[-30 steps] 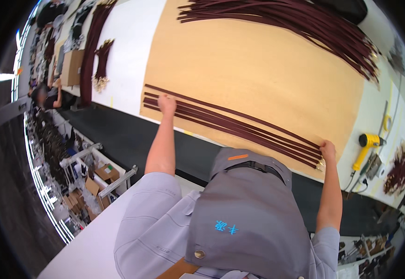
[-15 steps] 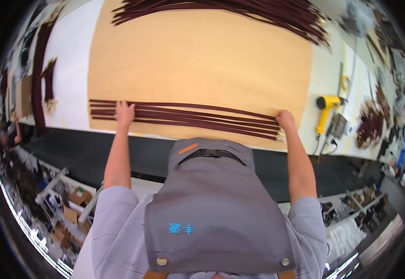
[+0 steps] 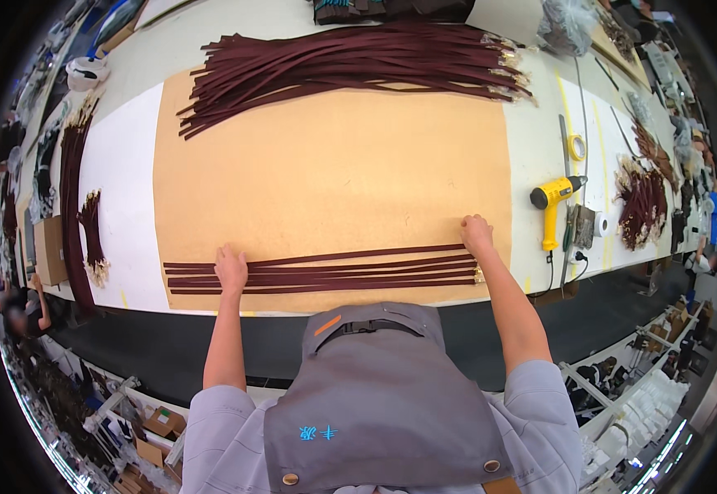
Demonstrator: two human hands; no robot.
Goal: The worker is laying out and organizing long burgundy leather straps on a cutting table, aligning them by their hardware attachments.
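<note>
Several long, flat maroon straps (image 3: pixel 350 275) lie side by side across the near part of a tan sheet. Small pale or metallic bits show at their right ends. My left hand (image 3: pixel 231 268) is closed at the farthest strap near its left end, fingers bunched together. At that strap's other end, my right hand (image 3: pixel 477 234) pinches the tip. The farthest strap (image 3: pixel 358 255) runs nearly straight between both hands, slightly apart from the others. Beyond, a big pile of similar straps (image 3: pixel 342 62) lies across the tan sheet (image 3: pixel 325 173).
To the right are a yellow heat gun (image 3: pixel 549 206), a yellow tape roll (image 3: pixel 577 147) and a bunch of maroon pieces (image 3: pixel 642 202). A smaller strap bundle (image 3: pixel 92 235) lies left, by a cardboard box (image 3: pixel 49 249). Another person (image 3: pixel 29 313) is at far left.
The view has shifted, showing more of the far table and pile. Both hands stay at the farthest strap, whose right part now sits a little farther from its neighbours.
</note>
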